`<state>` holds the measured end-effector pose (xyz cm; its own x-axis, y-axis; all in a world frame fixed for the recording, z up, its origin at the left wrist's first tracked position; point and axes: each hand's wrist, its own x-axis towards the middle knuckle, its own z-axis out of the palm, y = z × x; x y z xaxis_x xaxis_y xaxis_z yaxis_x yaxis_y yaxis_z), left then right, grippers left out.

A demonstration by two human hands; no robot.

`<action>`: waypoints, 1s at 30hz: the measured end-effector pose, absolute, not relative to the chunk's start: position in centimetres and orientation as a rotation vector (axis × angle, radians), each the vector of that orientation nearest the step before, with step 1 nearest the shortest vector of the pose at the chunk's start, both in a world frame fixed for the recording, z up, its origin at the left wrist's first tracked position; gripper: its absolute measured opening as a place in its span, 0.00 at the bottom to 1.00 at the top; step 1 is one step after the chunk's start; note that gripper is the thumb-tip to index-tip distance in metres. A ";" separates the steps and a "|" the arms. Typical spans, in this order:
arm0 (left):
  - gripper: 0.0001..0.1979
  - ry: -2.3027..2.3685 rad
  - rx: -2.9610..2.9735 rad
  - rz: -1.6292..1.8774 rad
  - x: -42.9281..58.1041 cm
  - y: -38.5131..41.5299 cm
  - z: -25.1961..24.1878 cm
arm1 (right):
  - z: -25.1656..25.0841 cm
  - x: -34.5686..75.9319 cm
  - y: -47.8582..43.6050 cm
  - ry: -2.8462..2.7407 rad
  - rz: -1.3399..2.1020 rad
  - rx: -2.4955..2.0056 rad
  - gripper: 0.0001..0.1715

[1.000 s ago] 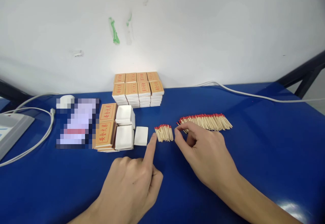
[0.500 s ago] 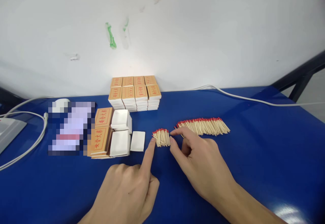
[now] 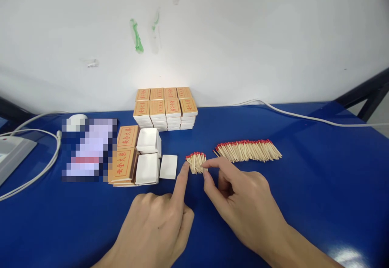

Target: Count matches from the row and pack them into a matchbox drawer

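A small pile of matches [image 3: 196,162] with red heads lies on the blue table between my two hands. My left hand [image 3: 161,219] has its index finger stretched out, the tip against the pile's left side, and its other fingers curled. At the right side of the pile, my right hand [image 3: 240,197] has its thumb and index fingertips close together but slightly apart, touching the match sticks. A longer row of matches [image 3: 249,150] lies beyond my right hand, heads pointing away. Left of the small pile sits a single white matchbox tray [image 3: 168,166].
Stacked matchboxes [image 3: 158,108] stand by the wall. More orange matchbox covers [image 3: 126,160] and stacked white trays [image 3: 147,169] sit at left, beside a blurred-out phone-like device [image 3: 91,146] and a white mouse-like object [image 3: 77,122]. A white cable [image 3: 291,112] runs along the back right.
My right index fingertip has come slightly over the small pile's right edge and nearer the thumb. My left hand keeps its pose. The whole view has shifted slightly.
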<state>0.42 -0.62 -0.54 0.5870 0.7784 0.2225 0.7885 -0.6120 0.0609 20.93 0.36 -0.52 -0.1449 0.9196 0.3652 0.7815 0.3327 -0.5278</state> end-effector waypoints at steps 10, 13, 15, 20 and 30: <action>0.34 -1.375 -2.757 -0.362 0.7 -0.5 -0.4 | -0.9 20.8 0.1 -2.011 0.359 -1.448 0.10; 0.35 -1.372 -2.768 -0.344 0.6 -0.6 -0.4 | -0.9 20.7 -0.1 -2.024 0.397 -1.437 0.10; 0.36 -1.373 -2.767 -0.338 0.6 -0.6 -0.4 | -0.9 20.7 -0.2 -2.027 0.413 -1.437 0.10; 0.35 -1.368 -2.748 -0.344 0.6 -0.7 -0.4 | -0.8 20.9 -0.1 -2.018 0.399 -1.425 0.09; 0.35 -1.363 -2.752 -0.349 0.4 -0.6 -0.5 | -0.8 20.9 0.3 -2.079 0.352 -1.432 0.16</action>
